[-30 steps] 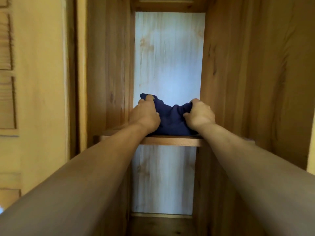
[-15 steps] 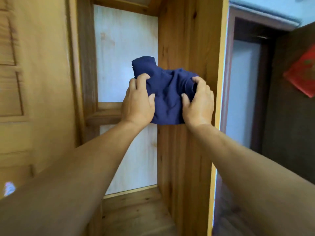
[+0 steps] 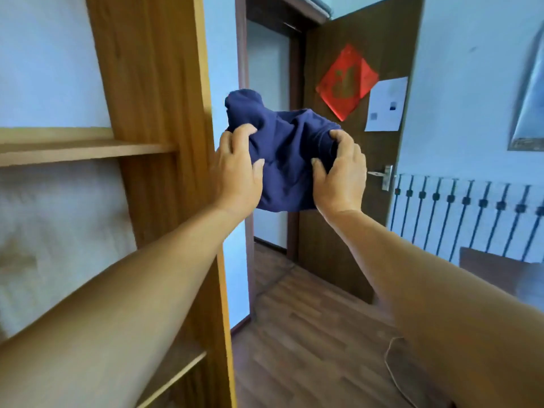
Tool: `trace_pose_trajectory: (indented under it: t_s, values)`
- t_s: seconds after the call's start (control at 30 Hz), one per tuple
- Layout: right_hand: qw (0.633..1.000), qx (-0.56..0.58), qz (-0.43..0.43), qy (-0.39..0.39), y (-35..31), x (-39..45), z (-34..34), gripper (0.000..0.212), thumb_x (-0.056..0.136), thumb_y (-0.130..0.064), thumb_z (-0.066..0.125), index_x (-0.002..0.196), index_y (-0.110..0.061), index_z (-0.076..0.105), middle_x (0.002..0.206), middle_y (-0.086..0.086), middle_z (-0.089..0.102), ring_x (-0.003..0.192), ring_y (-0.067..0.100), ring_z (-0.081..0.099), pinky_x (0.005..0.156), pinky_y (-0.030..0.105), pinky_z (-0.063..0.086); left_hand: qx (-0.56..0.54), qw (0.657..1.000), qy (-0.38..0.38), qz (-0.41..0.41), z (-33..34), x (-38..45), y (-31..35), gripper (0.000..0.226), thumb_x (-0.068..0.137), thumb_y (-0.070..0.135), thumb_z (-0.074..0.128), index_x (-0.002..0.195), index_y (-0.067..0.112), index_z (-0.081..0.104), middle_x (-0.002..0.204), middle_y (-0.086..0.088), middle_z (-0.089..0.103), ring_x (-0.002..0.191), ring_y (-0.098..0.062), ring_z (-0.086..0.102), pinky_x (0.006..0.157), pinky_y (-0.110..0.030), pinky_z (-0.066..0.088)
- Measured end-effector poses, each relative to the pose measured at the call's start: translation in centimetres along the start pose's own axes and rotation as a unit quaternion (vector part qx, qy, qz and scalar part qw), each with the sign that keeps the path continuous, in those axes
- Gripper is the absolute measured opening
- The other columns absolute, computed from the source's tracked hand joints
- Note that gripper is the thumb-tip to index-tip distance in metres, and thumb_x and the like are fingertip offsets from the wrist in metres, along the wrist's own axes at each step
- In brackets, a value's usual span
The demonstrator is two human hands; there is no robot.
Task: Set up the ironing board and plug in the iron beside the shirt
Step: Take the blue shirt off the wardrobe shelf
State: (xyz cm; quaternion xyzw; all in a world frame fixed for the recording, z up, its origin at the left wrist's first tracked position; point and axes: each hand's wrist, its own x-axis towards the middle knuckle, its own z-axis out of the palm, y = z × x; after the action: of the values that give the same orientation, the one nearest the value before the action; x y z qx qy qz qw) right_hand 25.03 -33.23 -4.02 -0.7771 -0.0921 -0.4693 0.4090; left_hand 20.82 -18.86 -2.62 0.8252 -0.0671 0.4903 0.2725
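I hold the bunched navy-blue cotton shirt (image 3: 290, 160) up in the air in front of me, both arms stretched out. My left hand (image 3: 238, 169) and my right hand (image 3: 341, 175) are each curled tight into its cloth, one at either side. The tall wooden shelf unit (image 3: 153, 119) stands to my left; the brown wooden door (image 3: 353, 178) with a red paper square (image 3: 347, 82) hangs open behind the shirt.

Both arms outstretched, bare forearms. Left hand (image 3: 238, 172) and right hand (image 3: 341, 175) level, fingers curled, thumbs inward, clenching same bundle.
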Motion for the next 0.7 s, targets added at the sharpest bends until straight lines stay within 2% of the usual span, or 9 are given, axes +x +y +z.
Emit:
trace_pose_trajectory:
  t_s: [0.1, 0.3, 0.6, 0.7]
  values:
    - [0.999, -0.038, 0.025, 0.0, 4.0, -0.3, -1.8, 0.048, 0.089, -0.017, 0.057, 0.134, -0.013, 0.042, 0.13, 0.011, 0.051, 0.119, 0.03, 0.045, 0.102, 0.038, 0.033, -0.026, 0.999, -0.04, 0.006, 4.1, -1.0, 1.3, 0.046, 0.09, 0.013, 0.056, 0.133, 0.013, 0.04, 0.133, -0.012, 0.044, 0.116, -0.033, 0.05, 0.086, -0.038, 0.041]
    - [0.988, -0.127, 0.082, 0.0, 13.6, -0.1, -4.0, 0.048, 0.09, -0.018, 0.056, 0.136, -0.015, 0.04, 0.134, 0.009, 0.048, 0.124, 0.028, 0.042, 0.108, 0.037, 0.029, -0.095, 0.989, -0.111, 0.012, 14.5, -2.9, 3.3, 0.046, 0.089, 0.013, 0.058, 0.133, 0.013, 0.041, 0.131, -0.012, 0.046, 0.117, -0.031, 0.049, 0.086, -0.037, 0.042]
    - [0.97, -0.204, 0.132, 0.02, 26.8, 4.7, -2.8, 0.048, 0.09, -0.019, 0.055, 0.136, -0.015, 0.041, 0.131, 0.011, 0.049, 0.122, 0.03, 0.043, 0.106, 0.038, 0.03, -0.115, 0.974, -0.189, 0.045, 29.7, -1.5, 5.0, 0.047, 0.09, 0.014, 0.058, 0.133, 0.012, 0.039, 0.128, -0.012, 0.045, 0.116, -0.03, 0.05, 0.083, -0.033, 0.042]
    - [0.962, -0.228, 0.152, 0.021, 31.2, 7.4, -2.5, 0.048, 0.091, -0.021, 0.055, 0.136, -0.016, 0.04, 0.132, 0.01, 0.048, 0.123, 0.029, 0.043, 0.106, 0.038, 0.03, -0.12, 0.969, -0.205, 0.065, 34.9, 0.4, 5.7, 0.047, 0.091, 0.016, 0.058, 0.133, 0.011, 0.039, 0.128, -0.012, 0.046, 0.113, -0.029, 0.052, 0.077, -0.027, 0.04]
